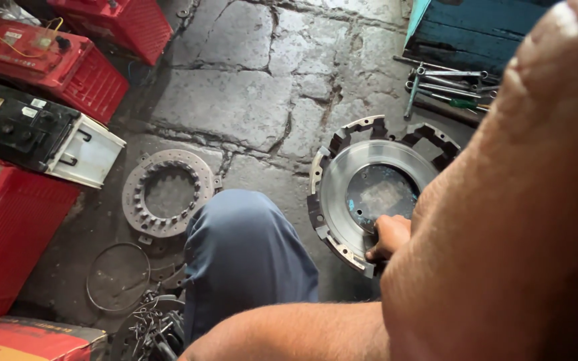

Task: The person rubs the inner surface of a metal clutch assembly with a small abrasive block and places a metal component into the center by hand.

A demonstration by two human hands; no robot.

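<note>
A round steel clutch plate (342,190) with a notched outer housing lies flat on the stone floor (235,100), right of my knee in blue trousers (242,261). My right hand (388,235) grips the plate's near inner edge, fingers curled over the rim of its centre hole. My bare right arm fills the right side of the view and hides the plate's right part. A bare forearm (289,331) lies across the bottom of the view. My left hand is out of sight.
A toothed metal ring (135,200) and a thin wire hoop (95,281) lie left of my knee, with a heap of small metal clips (152,327) below. Red batteries (8,227) and a black-and-white battery (81,150) line the left. Wrenches (446,87) lie by blue boards (476,27).
</note>
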